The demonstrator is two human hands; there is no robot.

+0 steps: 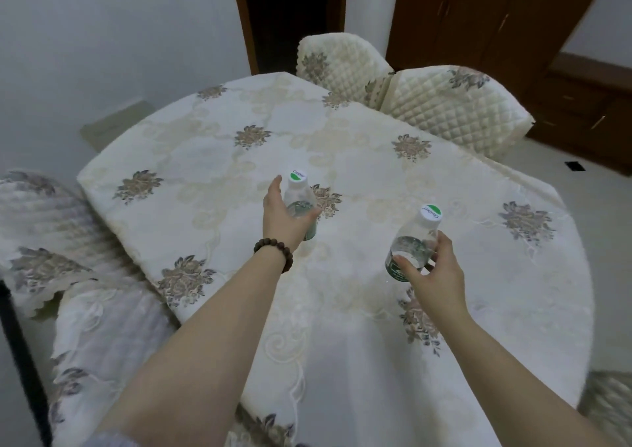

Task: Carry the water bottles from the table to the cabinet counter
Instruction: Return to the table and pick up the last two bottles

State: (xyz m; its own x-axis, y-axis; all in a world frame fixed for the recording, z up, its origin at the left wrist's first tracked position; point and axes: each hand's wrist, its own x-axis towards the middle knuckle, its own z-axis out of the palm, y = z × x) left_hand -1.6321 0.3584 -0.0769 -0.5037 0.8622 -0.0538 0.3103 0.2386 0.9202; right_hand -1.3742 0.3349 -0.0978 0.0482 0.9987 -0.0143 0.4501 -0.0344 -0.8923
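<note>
Two clear water bottles with white-and-green caps are over the round table (342,145), which wears a cream floral cloth. My left hand (282,215) wraps around the left bottle (300,193) near the table's middle; a bead bracelet sits on that wrist. My right hand (434,272) grips the right bottle (415,238) around its lower body and green label, and that bottle tilts to the right. Whether either bottle's base touches the cloth I cannot tell.
Two quilted cream chair backs (451,104) stand at the table's far right, another covered chair (41,227) at the left. A dark wooden cabinet (554,70) fills the back right, beside a dark doorway (290,18). Pale floor lies to the right.
</note>
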